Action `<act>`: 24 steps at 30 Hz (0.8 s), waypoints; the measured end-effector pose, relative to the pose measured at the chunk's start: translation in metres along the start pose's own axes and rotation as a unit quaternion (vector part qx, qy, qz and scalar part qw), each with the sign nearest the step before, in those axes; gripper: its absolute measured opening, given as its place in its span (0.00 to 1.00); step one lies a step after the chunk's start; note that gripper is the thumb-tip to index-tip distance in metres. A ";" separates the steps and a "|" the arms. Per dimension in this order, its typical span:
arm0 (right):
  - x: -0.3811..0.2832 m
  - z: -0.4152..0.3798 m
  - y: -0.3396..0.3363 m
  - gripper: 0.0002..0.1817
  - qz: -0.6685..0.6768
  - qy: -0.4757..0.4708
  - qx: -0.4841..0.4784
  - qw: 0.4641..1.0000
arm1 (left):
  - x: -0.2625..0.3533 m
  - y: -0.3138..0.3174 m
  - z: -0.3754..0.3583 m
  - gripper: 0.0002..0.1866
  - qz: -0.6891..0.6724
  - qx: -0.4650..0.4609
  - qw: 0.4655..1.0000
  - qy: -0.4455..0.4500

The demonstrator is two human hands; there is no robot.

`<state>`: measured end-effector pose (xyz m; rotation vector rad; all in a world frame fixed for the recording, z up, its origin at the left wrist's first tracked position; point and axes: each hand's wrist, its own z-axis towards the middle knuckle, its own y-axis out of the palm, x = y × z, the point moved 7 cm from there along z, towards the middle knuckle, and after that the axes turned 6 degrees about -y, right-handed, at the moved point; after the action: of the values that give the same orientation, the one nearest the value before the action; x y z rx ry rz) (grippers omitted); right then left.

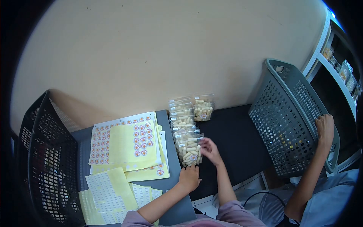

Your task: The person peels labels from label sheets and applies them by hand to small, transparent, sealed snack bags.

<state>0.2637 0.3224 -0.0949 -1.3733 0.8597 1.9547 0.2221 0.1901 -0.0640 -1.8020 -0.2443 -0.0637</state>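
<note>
A row of overlapping clear bags (184, 120) filled with pale, finger-shaped pieces runs along the seam of the two table surfaces. The nearest bag (190, 153) carries a round sticker and a small white label. At its lower edge, my left hand (190, 178) has its fingers curled against the plastic. My right hand (211, 152) is at that bag's right side, fingers apart, with the tips touching or almost touching it. Another similar bag (204, 109) stands beside the far end of the row, against the wall.
Sticker sheets (124, 140) and smaller label sheets (109, 193) lie on the grey surface at left, beside a black basket (39, 125). Right of the black tabletop (234, 143) is a grey-green basket (276, 109), with another person's hand (324, 128) on its rim. Shelves (332, 66) stand behind.
</note>
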 end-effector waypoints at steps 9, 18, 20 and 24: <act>-0.006 -0.034 0.015 0.23 -0.048 0.003 0.068 0.997 | 0.007 0.002 -0.011 0.30 0.058 -0.027 0.998 0.023; -0.010 -0.046 -0.011 0.16 -0.027 0.030 0.137 0.990 | 0.013 -0.005 -0.047 0.31 -0.014 -0.019 0.991 0.133; -0.027 -0.045 -0.031 0.13 0.022 -0.035 0.181 0.983 | 0.007 -0.001 -0.051 0.31 -0.019 -0.011 0.990 0.143; -0.040 -0.027 -0.073 0.13 0.024 -0.099 0.271 0.957 | 0.004 0.003 -0.053 0.31 -0.021 0.015 0.988 0.154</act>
<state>0.3467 0.3425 -0.0763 -0.8278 1.2217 1.6758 0.2316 0.1389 -0.0534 -1.7294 -0.0621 -0.3646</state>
